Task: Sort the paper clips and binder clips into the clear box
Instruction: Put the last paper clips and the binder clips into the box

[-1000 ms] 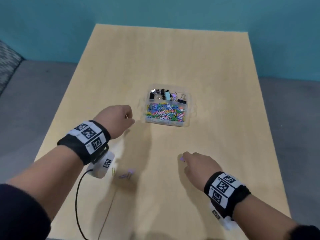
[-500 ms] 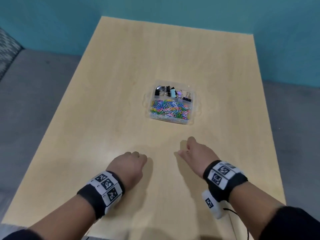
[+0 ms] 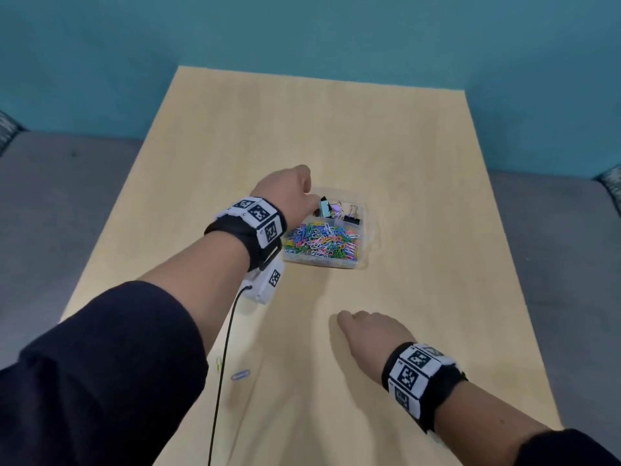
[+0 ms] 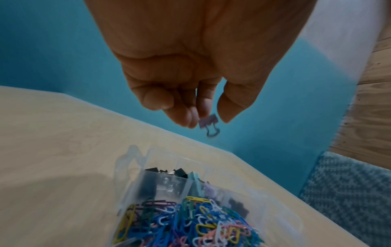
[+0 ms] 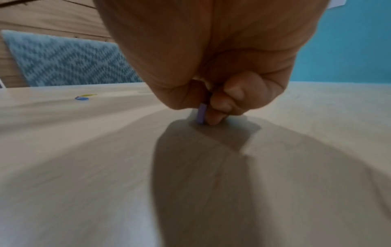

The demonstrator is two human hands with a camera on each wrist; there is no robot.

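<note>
Table (image 3: 336, 136) of pale wood carries the clear box (image 3: 365, 243) near its middle. Coloured paper clips (image 3: 322, 243) fill the box's near compartment; binder clips (image 3: 339, 213) sit in the far ones. Above the far-left corner, the left hand (image 4: 190, 70) pinches a purple binder clip (image 4: 208, 124) between thumb and fingertips. Nearer the person, the right hand (image 5: 213, 70) pinches a purple clip (image 5: 201, 113) touching the tabletop. A blue paper clip (image 3: 240, 375) and a yellow paper clip (image 3: 219, 364) lie loose near the left sleeve.
</note>
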